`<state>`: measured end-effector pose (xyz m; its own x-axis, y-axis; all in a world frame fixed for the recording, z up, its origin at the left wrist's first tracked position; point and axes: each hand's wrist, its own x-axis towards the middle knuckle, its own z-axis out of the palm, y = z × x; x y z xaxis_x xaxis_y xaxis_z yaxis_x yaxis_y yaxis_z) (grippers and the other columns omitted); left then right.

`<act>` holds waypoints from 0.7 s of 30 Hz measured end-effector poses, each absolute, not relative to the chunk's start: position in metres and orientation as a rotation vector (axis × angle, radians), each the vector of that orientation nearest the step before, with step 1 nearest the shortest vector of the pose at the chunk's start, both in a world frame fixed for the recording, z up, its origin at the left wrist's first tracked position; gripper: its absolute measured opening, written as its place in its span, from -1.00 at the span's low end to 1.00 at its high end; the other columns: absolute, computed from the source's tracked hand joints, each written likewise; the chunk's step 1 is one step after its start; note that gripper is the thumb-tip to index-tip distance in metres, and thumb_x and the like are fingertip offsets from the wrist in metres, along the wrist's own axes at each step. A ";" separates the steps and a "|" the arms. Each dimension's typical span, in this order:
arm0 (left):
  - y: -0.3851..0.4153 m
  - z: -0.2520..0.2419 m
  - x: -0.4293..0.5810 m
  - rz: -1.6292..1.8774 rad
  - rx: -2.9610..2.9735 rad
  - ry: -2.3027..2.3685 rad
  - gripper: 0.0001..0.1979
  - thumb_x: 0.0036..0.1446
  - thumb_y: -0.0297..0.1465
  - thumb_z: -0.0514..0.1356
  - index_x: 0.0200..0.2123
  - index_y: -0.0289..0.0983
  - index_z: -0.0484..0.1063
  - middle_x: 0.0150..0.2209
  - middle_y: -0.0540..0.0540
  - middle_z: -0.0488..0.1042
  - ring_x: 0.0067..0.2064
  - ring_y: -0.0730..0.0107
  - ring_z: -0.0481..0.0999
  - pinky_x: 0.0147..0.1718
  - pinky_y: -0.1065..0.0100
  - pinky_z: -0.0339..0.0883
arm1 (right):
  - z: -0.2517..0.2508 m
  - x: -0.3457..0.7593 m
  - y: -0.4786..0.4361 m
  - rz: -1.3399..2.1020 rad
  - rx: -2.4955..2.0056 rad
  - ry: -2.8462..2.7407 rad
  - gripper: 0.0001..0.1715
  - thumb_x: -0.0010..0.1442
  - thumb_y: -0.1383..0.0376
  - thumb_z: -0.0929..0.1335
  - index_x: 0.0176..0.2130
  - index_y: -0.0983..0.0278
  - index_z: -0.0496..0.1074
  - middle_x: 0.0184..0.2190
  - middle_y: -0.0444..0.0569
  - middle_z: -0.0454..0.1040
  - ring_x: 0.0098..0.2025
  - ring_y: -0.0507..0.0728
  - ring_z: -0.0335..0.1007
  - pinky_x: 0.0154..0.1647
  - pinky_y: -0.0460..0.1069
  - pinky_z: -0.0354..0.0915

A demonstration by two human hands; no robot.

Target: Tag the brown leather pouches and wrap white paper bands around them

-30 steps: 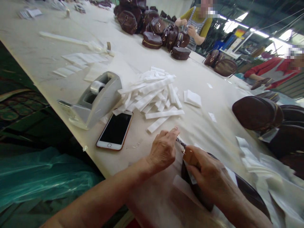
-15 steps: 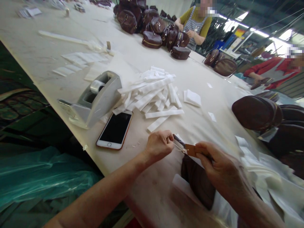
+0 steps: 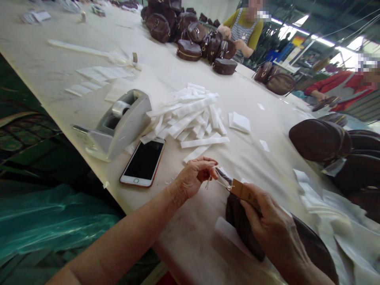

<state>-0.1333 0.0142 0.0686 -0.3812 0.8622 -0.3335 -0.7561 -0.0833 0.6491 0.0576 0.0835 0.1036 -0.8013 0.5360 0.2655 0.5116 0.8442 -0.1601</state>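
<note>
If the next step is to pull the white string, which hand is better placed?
Probably the left hand: it holds the string, while the right hand is occupied with gripping the brown tag.

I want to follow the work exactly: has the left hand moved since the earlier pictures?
Yes. Compared with one second ago, the left hand is a little nearer to the phone, so it has moved leftward in the view.

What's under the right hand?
A dark brown bag shows on both sides of the right hand, which also holds a brown tag. Hand and forearm cover the bag's middle; the tag's gripped end is hidden.
</note>
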 end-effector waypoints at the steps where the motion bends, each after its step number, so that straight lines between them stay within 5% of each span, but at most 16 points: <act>1: 0.014 0.069 -0.133 1.736 0.165 0.911 -0.82 -0.22 -0.45 0.22 -0.44 -0.39 0.39 -0.65 -0.04 0.41 -0.58 0.48 0.40 -0.54 0.50 0.13 | 0.104 0.057 0.083 0.153 -0.791 -2.694 -0.66 0.23 0.28 0.22 0.00 0.18 0.33 -0.15 -0.05 0.52 -0.22 0.10 0.52 -0.29 -0.07 0.42; 6: 0.014 0.069 -0.125 1.785 0.304 0.925 -0.73 -0.26 -0.53 0.17 -0.35 -0.38 0.40 -0.39 -0.15 0.56 -0.56 0.45 0.49 -0.58 0.52 0.14 | 0.111 0.053 0.086 0.306 -0.769 -2.596 -0.73 0.23 0.30 0.22 -0.12 0.16 0.43 -0.22 -0.09 0.55 -0.21 0.08 0.53 -0.18 -0.08 0.41; 13: 0.014 0.060 -0.109 1.715 0.564 1.007 -0.47 -0.18 -0.47 0.29 -0.04 -0.27 0.43 -0.05 -0.19 0.49 -0.59 0.58 0.46 -0.66 0.56 0.17 | 0.113 0.045 0.088 0.213 -0.673 -2.533 -0.70 0.24 0.30 0.24 -0.03 0.25 0.38 -0.28 -0.05 0.61 -0.29 0.10 0.57 -0.26 -0.09 0.43; 17: 0.013 0.058 -0.105 1.759 0.624 0.941 -0.32 -0.21 -0.41 0.38 0.07 -0.23 0.37 -0.08 -0.18 0.50 -0.51 0.59 0.41 -0.50 0.47 0.35 | 0.115 0.035 0.090 0.289 -0.587 -2.545 -0.71 0.25 0.32 0.25 -0.02 0.25 0.33 -0.35 -0.09 0.60 -0.37 0.07 0.56 -0.34 -0.11 0.41; 21: 0.012 0.061 -0.108 1.819 0.855 1.165 -0.40 -0.23 -0.44 0.41 -0.02 -0.25 0.45 -0.28 -0.09 0.57 -0.42 0.52 0.38 -0.41 0.49 0.28 | 0.115 0.026 0.091 0.459 -0.507 -2.586 -0.70 0.25 0.39 0.24 -0.01 0.20 0.30 -0.26 -0.10 0.58 -0.28 0.03 0.54 -0.29 -0.13 0.38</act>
